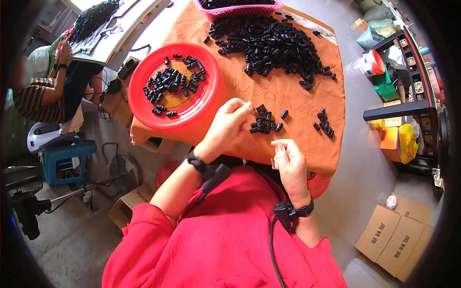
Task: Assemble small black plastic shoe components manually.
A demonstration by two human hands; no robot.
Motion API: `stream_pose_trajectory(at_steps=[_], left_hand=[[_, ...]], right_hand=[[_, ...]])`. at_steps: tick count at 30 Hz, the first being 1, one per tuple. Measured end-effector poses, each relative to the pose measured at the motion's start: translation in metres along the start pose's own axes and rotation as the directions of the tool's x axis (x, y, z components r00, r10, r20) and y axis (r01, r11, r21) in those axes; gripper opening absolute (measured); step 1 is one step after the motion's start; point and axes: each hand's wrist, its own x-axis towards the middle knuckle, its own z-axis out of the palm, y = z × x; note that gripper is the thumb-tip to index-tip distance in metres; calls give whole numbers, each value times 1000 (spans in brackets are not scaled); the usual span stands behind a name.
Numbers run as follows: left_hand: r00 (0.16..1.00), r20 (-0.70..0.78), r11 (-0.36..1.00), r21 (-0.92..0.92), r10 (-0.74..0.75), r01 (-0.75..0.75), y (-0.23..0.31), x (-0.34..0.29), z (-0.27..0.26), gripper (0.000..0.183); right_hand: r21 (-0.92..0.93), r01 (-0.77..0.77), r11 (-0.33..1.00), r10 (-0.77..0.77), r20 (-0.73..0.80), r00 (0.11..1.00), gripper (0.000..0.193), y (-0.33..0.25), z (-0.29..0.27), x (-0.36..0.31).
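My left hand [224, 126] hangs over the orange cloth beside the red basin, thumb and fingertips pinched together; whatever they hold is too small to make out. Nearer me, my right hand [292, 165] is closed in a similar pinch, with a small pale, clear-looking bit [275, 162] showing by its fingers. Just beyond both hands lies a small cluster of black cylindrical pieces [261, 126]. One loose black piece [285, 114] sits to its right. A few more black pieces [325, 126] lie farther right. The round red basin [210, 103] at left carries many of them.
A large heap of black pieces [273, 45] covers the table's far part, below a pink basket [276, 6]. At left, another person [41, 96] works at a white table near a blue stool [67, 163] and a fan [24, 192]. Cardboard boxes [394, 237] and a dark shelf [398, 111] stand right.
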Motion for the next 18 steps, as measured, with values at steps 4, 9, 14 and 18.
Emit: stream_pose_trajectory(at_steps=[4, 9, 14, 18], left_hand=[[659, 141, 195, 891, 739, -410, -22, 21, 4, 24], [811, 136, 125, 961, 569, -249, -25, 22, 3, 26], [931, 66, 621, 728, 359, -291, -17, -4, -2, 22], [948, 291, 990, 76, -133, 115, 2, -43, 3, 22]], right_hand=[[2, -3, 1000, 3, -4, 1000, 17, 0, -2, 0], [-21, 0, 1000, 0, -15, 1000, 16, -2, -1, -1], [-6, 2, 1000, -2, -14, 1000, 17, -3, -1, -3], [-33, 33, 999, -32, 27, 999, 20, -12, -1, -4]])
